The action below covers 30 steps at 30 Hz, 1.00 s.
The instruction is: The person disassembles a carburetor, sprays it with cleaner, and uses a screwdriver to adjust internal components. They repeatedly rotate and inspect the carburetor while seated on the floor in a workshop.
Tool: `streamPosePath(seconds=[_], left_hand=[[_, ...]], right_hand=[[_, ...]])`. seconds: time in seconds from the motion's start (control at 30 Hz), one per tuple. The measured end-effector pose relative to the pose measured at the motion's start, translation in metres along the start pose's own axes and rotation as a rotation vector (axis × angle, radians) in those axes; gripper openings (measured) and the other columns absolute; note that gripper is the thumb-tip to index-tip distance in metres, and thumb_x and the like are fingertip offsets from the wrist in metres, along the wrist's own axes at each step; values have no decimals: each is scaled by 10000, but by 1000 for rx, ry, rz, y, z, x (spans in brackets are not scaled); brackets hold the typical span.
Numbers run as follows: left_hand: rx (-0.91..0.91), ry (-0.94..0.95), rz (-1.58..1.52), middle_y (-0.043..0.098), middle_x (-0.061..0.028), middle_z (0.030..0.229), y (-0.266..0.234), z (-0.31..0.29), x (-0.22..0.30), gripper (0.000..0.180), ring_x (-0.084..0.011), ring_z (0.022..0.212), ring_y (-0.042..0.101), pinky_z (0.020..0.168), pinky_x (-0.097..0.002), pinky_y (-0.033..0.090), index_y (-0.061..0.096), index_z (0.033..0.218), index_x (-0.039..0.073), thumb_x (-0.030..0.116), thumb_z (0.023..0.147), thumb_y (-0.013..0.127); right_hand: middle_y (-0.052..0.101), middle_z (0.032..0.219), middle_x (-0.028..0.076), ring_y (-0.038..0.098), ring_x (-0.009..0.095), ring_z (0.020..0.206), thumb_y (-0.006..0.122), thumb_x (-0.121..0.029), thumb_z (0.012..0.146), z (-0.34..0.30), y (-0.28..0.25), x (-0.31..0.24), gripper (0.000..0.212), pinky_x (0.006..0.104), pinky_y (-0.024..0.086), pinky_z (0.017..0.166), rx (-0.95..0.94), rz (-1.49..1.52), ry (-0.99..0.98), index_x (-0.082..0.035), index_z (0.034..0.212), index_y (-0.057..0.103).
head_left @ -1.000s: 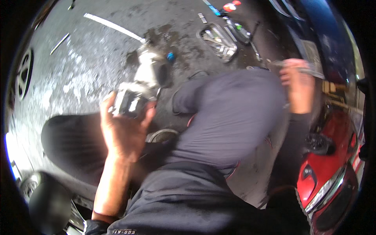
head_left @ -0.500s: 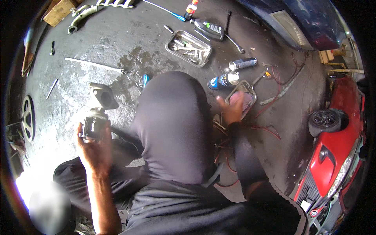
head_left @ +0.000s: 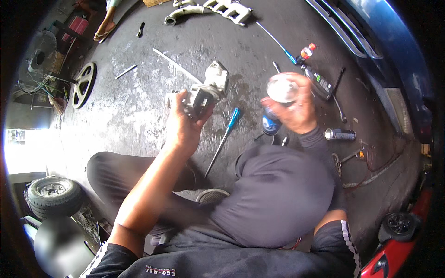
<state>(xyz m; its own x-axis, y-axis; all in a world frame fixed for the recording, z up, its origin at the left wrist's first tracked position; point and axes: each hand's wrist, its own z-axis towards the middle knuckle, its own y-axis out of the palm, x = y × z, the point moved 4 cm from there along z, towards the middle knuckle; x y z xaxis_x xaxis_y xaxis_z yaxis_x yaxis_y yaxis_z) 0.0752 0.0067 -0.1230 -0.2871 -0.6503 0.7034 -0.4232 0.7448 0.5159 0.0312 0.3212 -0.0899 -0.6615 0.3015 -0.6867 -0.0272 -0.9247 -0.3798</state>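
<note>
My left hand [head_left: 183,127] grips a grey cast-metal engine part [head_left: 204,99] from below, its flanged end tilted up and away. My right hand [head_left: 299,104] is wrapped round a blue spray can [head_left: 271,124] held off the floor, its pale round top facing up; the can's top and the fingers are slightly blurred. The two hands are apart. On the floor between them lies a screwdriver with a blue handle [head_left: 234,119]. My bent knee [head_left: 282,194] fills the lower middle.
Far off lie a manifold [head_left: 227,10] and a long metal bar [head_left: 176,65]. A dark bottle [head_left: 317,83], another spray can [head_left: 340,134] and a ratchet [head_left: 340,109] are at right, near a blue car [head_left: 384,60]. A person's foot [head_left: 105,32] and a fan [head_left: 39,58] show far left.
The view has swung left. My right hand, empty beside a small tray before, now holds the blue spray can that stood on the floor. My left hand still holds the metal part.
</note>
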Motion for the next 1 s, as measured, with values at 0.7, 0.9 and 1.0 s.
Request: streamPosePath(seconds=[0.7,0.9,1.0], left_hand=[[35,281,340,766,-145,1200,36,43,9,491,-227,1087,767,1023,-427,642,695,1356,-30,398,1117,667],[28,400,456,776,-79,1109,38,37,9,374,-153,983,714,915,-364,587,732,1282,-11,329,1132,688],[33,457,469,780,-59,1060,41,33,9,314,-128,944,696,871,-344,573,744,1226,-2,297,1147,690]], right_hand=[[786,1154,147,816,300,1005,956,-227,930,39,93,10,562,409,656,839,-269,184,36,-59,1340,609],[774,1125,130,796,238,1001,958,-184,921,32,95,8,526,375,635,829,-253,180,60,-36,1319,646],[778,1123,129,798,236,990,953,-187,924,29,95,6,507,371,639,832,-253,150,73,-44,1310,658]])
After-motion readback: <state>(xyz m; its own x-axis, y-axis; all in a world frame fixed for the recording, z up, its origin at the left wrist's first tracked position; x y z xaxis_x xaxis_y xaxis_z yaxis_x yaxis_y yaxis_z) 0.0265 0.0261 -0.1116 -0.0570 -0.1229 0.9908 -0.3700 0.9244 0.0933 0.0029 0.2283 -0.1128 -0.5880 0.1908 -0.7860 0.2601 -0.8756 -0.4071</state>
